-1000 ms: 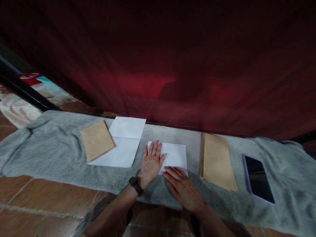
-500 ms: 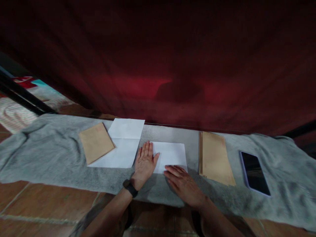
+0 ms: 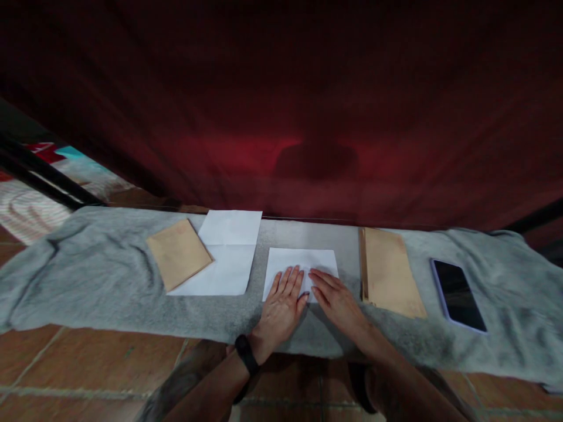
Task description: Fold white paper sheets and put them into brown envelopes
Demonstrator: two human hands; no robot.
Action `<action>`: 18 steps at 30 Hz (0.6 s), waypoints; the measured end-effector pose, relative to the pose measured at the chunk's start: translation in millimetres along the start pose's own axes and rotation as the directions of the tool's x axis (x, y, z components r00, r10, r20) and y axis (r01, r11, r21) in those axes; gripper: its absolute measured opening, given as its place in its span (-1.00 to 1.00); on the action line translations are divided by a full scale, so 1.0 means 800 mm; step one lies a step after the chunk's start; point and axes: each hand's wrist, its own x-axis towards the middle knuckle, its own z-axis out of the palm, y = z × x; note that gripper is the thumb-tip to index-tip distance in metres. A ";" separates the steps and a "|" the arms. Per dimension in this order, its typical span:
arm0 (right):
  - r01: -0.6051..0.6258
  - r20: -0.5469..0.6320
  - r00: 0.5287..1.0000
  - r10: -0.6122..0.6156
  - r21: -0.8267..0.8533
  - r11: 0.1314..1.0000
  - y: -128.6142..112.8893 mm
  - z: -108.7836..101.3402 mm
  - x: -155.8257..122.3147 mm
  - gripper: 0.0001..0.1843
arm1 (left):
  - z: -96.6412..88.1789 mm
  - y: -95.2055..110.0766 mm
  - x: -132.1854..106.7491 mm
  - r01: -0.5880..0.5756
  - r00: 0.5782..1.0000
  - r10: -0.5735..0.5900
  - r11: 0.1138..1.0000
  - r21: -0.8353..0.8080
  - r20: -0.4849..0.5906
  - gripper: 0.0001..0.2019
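A folded white sheet of paper lies in front of me on a grey cloth. My left hand rests flat on its lower middle, fingers stretched forward and holding nothing. Close beside it, my right hand touches the lower right part of the paper with its fingers extended. Left of the paper is a creased, opened-out white sheet, partly covered by brown envelopes. To the right lies a stack of brown envelopes.
The grey cloth covers a low bench. A phone with a pale purple edge lies at the right. Behind the bench hangs a dark red curtain. Tiled floor shows in front, and a dark bar at the left.
My left hand has moved right from the paper's left edge onto its middle. My right hand has shifted slightly forward and right on the paper. The view has shifted a little.
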 end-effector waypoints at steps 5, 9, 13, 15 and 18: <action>0.033 0.031 0.999 -0.029 -0.121 0.992 -0.006 0.023 0.005 -0.43 | 0.000 -0.002 0.000 -0.007 0.999 0.007 1.000 -0.012 0.036 -0.46; 0.043 0.047 0.998 -0.033 -0.225 0.973 -0.010 0.034 0.003 -0.42 | 0.002 -0.005 -0.003 -0.008 0.999 0.008 1.000 -0.020 0.043 -0.46; 0.008 0.014 1.000 -0.004 -0.293 0.956 -0.006 0.036 0.001 -0.43 | 0.003 -0.015 -0.005 0.045 0.999 -0.045 0.999 -0.003 0.003 -0.44; -0.021 -0.012 1.000 0.018 -0.313 0.949 -0.002 0.037 0.000 -0.42 | 0.004 -0.019 -0.006 0.089 0.996 -0.089 0.996 0.008 -0.012 -0.42; -0.066 -0.056 0.997 0.050 -0.328 0.942 0.003 0.040 -0.002 -0.40 | 0.007 -0.025 -0.006 0.137 0.991 -0.137 0.990 0.017 -0.012 -0.39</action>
